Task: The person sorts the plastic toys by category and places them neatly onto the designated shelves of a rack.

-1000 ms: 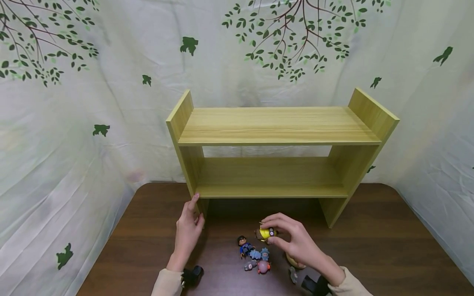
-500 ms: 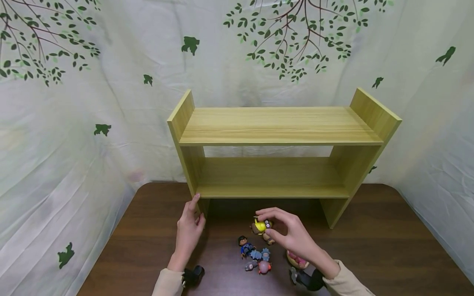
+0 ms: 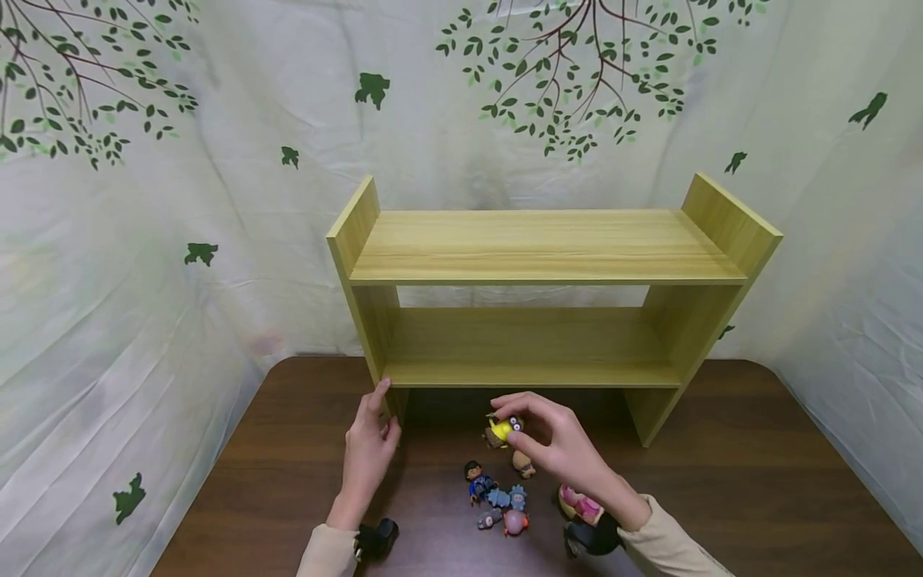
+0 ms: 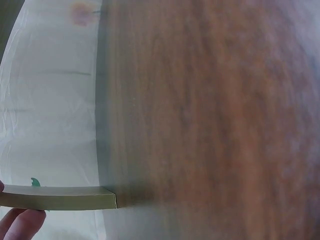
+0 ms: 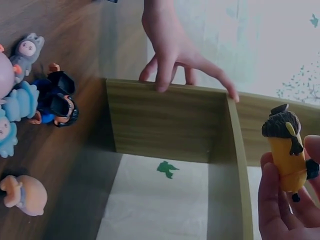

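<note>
My right hand (image 3: 566,441) holds a yellow minion figure (image 5: 287,160) with a dark cap between thumb and fingers, raised in front of the wooden shelf (image 3: 548,244). Beneath that hand a small tan figure (image 3: 522,465) lies on the table. My left hand (image 3: 369,445) grips the front edge of the shelf's left side panel (image 5: 162,120), thumb on one face and fingers on the other; one finger reaches the middle board's corner. Close together on the tabletop lie a dark-haired figure in blue (image 3: 477,483), light-blue figures (image 3: 517,497), a grey one (image 3: 489,519) and a round pink one (image 3: 515,522).
The two-board shelf stands toward the back of the brown table (image 3: 779,473). A pink-and-yellow item (image 3: 579,505) lies partly hidden under my right wrist, beside the black wrist camera (image 3: 594,535). A leaf-printed white curtain (image 3: 238,200) hangs behind.
My right hand has lifted the minion figure and carried it forward and slightly left toward the shelf, uncovering the tan figure and the pink-and-yellow item. My left hand stays on the side panel.
</note>
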Demonstrator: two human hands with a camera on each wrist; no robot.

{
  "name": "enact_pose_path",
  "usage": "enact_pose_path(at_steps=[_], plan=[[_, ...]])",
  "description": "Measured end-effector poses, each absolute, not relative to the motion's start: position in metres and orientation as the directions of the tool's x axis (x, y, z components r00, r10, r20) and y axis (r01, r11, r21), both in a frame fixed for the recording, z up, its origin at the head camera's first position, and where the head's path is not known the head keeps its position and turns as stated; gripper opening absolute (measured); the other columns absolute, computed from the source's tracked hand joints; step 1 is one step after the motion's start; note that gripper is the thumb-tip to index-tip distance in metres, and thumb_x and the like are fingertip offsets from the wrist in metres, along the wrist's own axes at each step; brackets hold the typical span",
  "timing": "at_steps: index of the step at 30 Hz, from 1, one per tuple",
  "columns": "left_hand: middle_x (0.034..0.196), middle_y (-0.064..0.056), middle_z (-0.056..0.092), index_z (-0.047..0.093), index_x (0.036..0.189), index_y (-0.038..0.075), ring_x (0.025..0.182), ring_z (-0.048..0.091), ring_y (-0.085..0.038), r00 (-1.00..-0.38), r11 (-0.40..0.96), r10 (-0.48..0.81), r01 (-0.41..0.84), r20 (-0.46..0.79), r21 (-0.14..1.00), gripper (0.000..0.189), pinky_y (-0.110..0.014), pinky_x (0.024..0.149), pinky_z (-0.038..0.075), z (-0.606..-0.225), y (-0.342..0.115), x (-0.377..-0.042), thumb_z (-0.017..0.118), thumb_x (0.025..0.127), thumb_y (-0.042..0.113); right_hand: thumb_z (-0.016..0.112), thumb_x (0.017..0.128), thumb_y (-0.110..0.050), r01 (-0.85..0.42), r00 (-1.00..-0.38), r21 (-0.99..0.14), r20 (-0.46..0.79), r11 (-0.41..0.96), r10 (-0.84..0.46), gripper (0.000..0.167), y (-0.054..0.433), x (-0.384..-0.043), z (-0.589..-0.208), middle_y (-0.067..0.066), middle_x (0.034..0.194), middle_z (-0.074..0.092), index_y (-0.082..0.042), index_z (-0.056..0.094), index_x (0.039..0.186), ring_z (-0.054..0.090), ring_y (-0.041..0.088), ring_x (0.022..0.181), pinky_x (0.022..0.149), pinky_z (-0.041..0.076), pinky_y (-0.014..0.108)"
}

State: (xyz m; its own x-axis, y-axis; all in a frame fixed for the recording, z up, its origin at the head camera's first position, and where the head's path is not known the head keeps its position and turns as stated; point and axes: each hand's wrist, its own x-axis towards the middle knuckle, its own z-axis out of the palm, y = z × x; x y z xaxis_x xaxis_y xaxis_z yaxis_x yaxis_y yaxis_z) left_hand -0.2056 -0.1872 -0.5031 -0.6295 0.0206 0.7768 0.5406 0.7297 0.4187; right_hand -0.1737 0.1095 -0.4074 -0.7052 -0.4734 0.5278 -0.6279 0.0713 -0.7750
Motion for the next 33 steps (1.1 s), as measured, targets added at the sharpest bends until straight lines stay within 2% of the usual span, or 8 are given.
enact_pose_path(at_steps=[5, 11, 15, 25, 33], plan=[[0.106, -0.014, 0.053, 0.034, 0.144, 0.020, 0.060, 0.043, -0.014, -0.639, 0.735, 0.016, 0.529, 0.769, 0.424, 0.092, -0.028, 0.050, 0.049, -0.504, -0.187, -0.206, 0.064, 0.069, -0.024, 0.066, 0.087, -0.001, -0.637, -0.714, -0.764, 0.534, 0.103, -0.453, 0.022, 0.105, -0.177, -0.403, 0.004, 0.116, 0.060, -0.007, 0.065, 0.109, 0.059, 0.019, 0.105, 0.085, 0.050, 0.032], [0.106, -0.015, 0.053, 0.035, 0.144, 0.020, 0.059, 0.042, -0.013, -0.635, 0.733, 0.015, 0.532, 0.773, 0.423, 0.092, -0.026, 0.049, 0.047, -0.505, -0.187, -0.206, 0.064, 0.069, -0.024, 0.065, 0.083, 0.011, -0.671, -0.690, -0.736, 0.576, 0.090, -0.438, 0.028, 0.099, -0.177, -0.391, 0.017, 0.112, 0.062, 0.002, 0.062, 0.109, 0.061, 0.027, 0.099, 0.081, 0.051, 0.032], [0.105, -0.015, 0.054, 0.035, 0.144, 0.020, 0.059, 0.041, -0.013, -0.628, 0.734, 0.015, 0.535, 0.778, 0.418, 0.092, -0.026, 0.049, 0.047, -0.505, -0.187, -0.207, 0.064, 0.069, -0.024, 0.063, 0.082, 0.015, -0.672, -0.687, -0.737, 0.582, 0.075, -0.434, 0.026, 0.094, -0.173, -0.376, 0.022, 0.110, 0.062, 0.008, 0.061, 0.107, 0.061, 0.032, 0.100, 0.083, 0.051, 0.034], [0.104, -0.015, 0.053, 0.033, 0.144, 0.020, 0.057, 0.039, -0.011, -0.630, 0.742, 0.015, 0.527, 0.776, 0.414, 0.093, -0.026, 0.048, 0.046, -0.505, -0.187, -0.207, 0.064, 0.069, -0.024, 0.063, 0.083, 0.012, -0.653, -0.702, -0.755, 0.572, 0.063, -0.424, 0.021, 0.084, -0.177, -0.363, 0.019, 0.103, 0.063, 0.007, 0.064, 0.104, 0.060, 0.028, 0.097, 0.087, 0.049, 0.034], [0.105, -0.015, 0.052, 0.033, 0.145, 0.020, 0.057, 0.041, -0.013, -0.645, 0.744, 0.010, 0.515, 0.764, 0.426, 0.092, -0.027, 0.050, 0.049, -0.506, -0.187, -0.206, 0.064, 0.070, -0.023, 0.063, 0.085, 0.009, -0.607, -0.742, -0.790, 0.528, 0.081, -0.412, 0.022, 0.077, -0.186, -0.365, 0.016, 0.106, 0.063, 0.007, 0.063, 0.107, 0.060, 0.028, 0.099, 0.088, 0.049, 0.037]])
